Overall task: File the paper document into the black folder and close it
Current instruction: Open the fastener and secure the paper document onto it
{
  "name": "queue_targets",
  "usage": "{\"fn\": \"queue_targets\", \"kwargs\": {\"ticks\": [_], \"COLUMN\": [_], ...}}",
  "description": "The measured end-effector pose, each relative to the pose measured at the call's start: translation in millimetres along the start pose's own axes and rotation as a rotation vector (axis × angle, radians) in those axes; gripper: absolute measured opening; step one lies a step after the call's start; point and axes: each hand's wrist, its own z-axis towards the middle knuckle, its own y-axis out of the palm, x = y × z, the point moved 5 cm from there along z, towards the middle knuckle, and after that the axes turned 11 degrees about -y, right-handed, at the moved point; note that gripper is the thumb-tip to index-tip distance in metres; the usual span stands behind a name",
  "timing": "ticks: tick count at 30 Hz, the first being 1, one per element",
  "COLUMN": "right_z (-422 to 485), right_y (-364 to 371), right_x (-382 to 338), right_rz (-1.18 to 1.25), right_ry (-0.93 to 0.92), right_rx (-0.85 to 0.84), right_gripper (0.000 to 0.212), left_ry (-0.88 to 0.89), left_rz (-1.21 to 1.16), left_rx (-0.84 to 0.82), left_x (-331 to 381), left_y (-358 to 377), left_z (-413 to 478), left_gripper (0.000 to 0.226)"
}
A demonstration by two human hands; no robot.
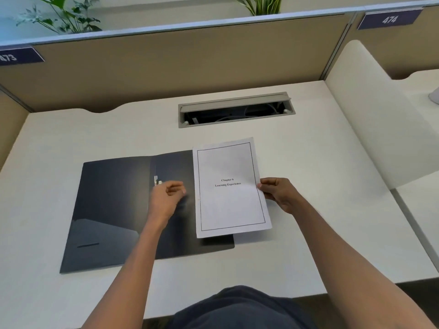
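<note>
The black folder [109, 210] lies spread flat on the white desk [308, 210], both covers showing. A small metal clip [157, 181] sits at its spine. The paper document [229, 186], a white sheet printed "Chapter 6 Learning Experience" inside a black border, rests over the folder's right half and juts past its right edge. My right hand [278, 193] pinches the sheet's right edge. My left hand [167, 198] hovers over the folder's right half just beside the clip, fingers curled, holding nothing that I can see.
An open cable tray [235, 110] is sunk into the desk behind the folder. Tan partition walls [166, 60] close the back and sides. A white divider [370, 115] stands at the right. Plants [64, 17] show beyond the partition.
</note>
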Motion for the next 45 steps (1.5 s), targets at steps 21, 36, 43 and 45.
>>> {"fn": "queue_targets", "kwargs": {"ticks": [21,36,43,45], "right_z": [8,7,4,3], "right_y": [95,127,130,131], "right_x": [18,28,29,28], "right_rz": [-0.032,-0.090,-0.153,-0.161], "right_ry": [0.035,0.043,0.042,0.039], "right_rx": [-0.024,0.017,0.024,0.026], "right_gripper": [0.018,0.029,0.023,0.018], "left_ry": [0.152,0.169,0.176,0.176], "left_rz": [0.946,1.008,1.025,1.021], "left_rx": [-0.167,-0.154,-0.164,-0.168], "left_x": [-74,-71,-72,-73], "left_y": [-83,-81,-82,-82], "left_z": [48,45,45,46], "left_gripper": [0.130,0.126,0.124,0.124]}}
